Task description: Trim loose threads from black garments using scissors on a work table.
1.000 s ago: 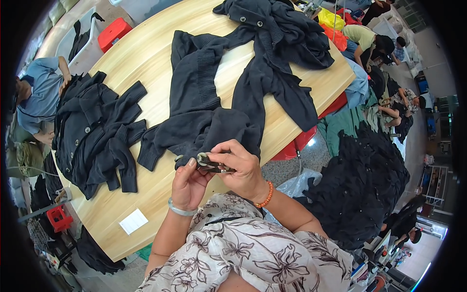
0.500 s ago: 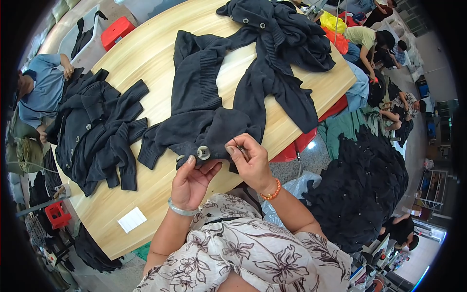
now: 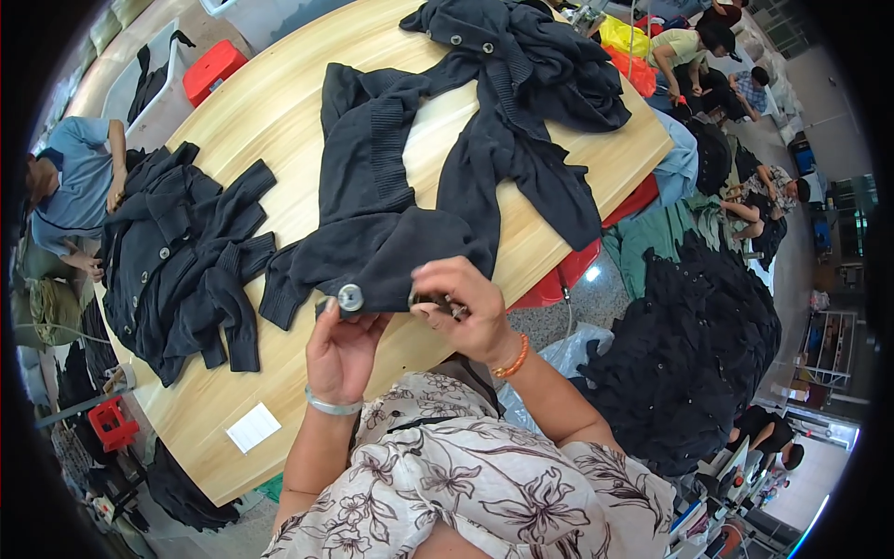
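Nearest me on the table lies a dark knitted cardigan [image 3: 396,247], its edge drawn toward the table's front. My left hand [image 3: 343,359] pinches that edge, thumb on top, right by a large pale round button [image 3: 350,297]. The fingers underneath are partly covered by the cloth. To its right, my right hand [image 3: 473,312] is curled around a small dark metal tool [image 3: 456,309]. The fingers hide most of the tool, so its exact kind cannot be made out. This hand is just right of the held edge, apart from the button.
More dark cardigans lie on the wooden table [image 3: 279,121]: a buttoned one [image 3: 186,252] at left, another [image 3: 521,65] at the far side. A white paper [image 3: 252,428] rests near the front left. A person in blue [image 3: 79,177] handles the left garments. Dark garments are heaped [image 3: 684,363] at right.
My left hand has shifted left with the cardigan edge and its button. My right hand has turned and moved slightly left, fingers lifting. The person at left has shifted their hands.
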A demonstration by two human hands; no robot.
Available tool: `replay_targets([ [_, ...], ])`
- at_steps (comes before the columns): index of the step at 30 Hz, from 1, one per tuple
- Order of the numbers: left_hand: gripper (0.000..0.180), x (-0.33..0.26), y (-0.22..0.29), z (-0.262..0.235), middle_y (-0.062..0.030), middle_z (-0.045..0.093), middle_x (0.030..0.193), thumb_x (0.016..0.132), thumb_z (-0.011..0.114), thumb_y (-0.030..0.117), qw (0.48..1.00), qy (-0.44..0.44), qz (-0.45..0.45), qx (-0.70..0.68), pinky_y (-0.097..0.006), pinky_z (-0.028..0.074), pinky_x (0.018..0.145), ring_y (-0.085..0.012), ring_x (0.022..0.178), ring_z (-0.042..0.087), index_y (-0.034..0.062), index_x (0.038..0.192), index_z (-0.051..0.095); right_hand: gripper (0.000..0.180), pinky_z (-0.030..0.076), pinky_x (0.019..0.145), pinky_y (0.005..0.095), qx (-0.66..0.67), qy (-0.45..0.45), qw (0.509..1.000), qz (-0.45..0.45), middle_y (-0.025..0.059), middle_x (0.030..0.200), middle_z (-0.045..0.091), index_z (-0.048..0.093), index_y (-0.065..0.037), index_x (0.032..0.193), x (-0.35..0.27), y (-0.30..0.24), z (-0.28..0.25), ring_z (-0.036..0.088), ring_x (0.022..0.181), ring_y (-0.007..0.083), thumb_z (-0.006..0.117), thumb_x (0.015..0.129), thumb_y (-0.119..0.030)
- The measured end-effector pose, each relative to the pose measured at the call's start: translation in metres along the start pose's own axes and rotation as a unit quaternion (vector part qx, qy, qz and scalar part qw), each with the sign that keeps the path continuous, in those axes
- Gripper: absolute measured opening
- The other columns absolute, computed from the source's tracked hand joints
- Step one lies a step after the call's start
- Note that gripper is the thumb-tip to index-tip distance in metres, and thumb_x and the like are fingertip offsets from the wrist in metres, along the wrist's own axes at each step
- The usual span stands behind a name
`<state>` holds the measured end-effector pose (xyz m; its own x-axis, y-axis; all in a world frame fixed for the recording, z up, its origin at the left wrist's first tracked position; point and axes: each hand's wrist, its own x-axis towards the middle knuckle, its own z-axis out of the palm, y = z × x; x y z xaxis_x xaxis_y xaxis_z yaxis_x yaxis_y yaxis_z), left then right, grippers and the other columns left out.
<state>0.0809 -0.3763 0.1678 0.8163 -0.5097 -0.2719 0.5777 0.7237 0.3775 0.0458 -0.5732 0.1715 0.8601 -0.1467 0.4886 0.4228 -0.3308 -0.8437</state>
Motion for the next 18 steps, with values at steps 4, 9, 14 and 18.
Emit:
replay_targets([
  [4,0.029,0.002,0.009,-0.009,-0.0094,0.065,0.119,0.099,0.044,0.026,1.000,-0.017,0.003,-0.025,-0.048,0.038,0.105,-0.0288,0.116,0.057,0.0073,0.113,0.062,0.058,0.043,0.063,0.0155,0.156,-0.112,0.949,0.251,0.0052,0.125,0.059,0.051,-0.003,0.132,-0.014,0.015,0.004,0.054,0.076,0.0018,0.073,0.078,0.000],
  [9,0.036,0.004,0.000,-0.039,-0.0078,0.066,0.106,0.100,0.044,0.039,1.000,0.007,0.025,-0.006,-0.044,0.043,0.100,-0.0243,0.104,0.060,0.0091,0.110,0.062,0.021,0.038,0.061,0.0176,0.153,-0.107,0.955,0.229,-0.0015,0.085,0.054,0.065,0.003,0.103,-0.020,0.025,0.023,0.047,0.070,0.0026,0.067,0.083,0.003],
  [14,0.029,-0.004,-0.014,-0.010,-0.0052,0.063,0.110,0.096,0.057,0.032,0.989,0.062,-0.050,0.122,-0.034,0.049,0.091,-0.0165,0.100,0.060,0.0082,0.113,0.058,0.018,0.040,0.056,0.0227,0.118,-0.137,0.958,0.221,0.0029,0.076,0.056,0.064,0.004,0.102,-0.003,0.001,0.012,0.046,0.062,0.0061,0.064,0.086,-0.004],
  [18,0.022,0.001,-0.013,-0.006,-0.0039,0.066,0.103,0.096,0.058,0.025,0.990,0.058,-0.066,0.113,-0.034,0.050,0.086,-0.0152,0.092,0.062,0.0073,0.109,0.060,0.016,0.042,0.057,0.0225,0.149,-0.172,0.933,0.279,0.0023,0.078,0.061,0.064,0.004,0.103,0.008,-0.013,0.001,0.048,0.066,0.0028,0.060,0.091,-0.007],
])
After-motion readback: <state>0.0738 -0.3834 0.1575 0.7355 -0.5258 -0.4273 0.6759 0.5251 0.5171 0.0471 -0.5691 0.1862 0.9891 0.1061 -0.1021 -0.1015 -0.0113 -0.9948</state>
